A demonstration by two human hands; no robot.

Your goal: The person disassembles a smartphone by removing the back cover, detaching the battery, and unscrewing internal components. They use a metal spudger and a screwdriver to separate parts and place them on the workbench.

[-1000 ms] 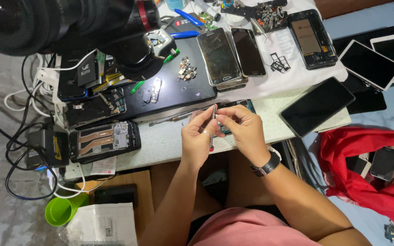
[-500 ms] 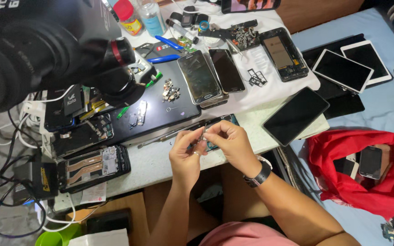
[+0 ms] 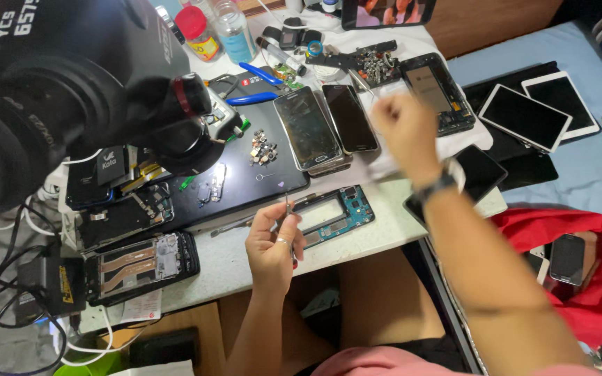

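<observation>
L hand [image 3: 271, 240] is pinching thin tweezers [image 3: 288, 209] upright, tips clear of the phone frame [image 3: 334, 216] lying at the table's [image 3: 238, 268] front edge. R hand [image 3: 402, 125] is blurring w/ motion over the phones mid-table; grip can't tell.

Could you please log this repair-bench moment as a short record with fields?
Left hand: fingers pinch thin tweezers, tip up
Right hand: blurred, raised over the phones, whether it holds anything cannot be told
Below left hand: opened phone frame, blue board showing
Bench: white; two dark phones, small parts pile
Left foreground: microscope
</observation>
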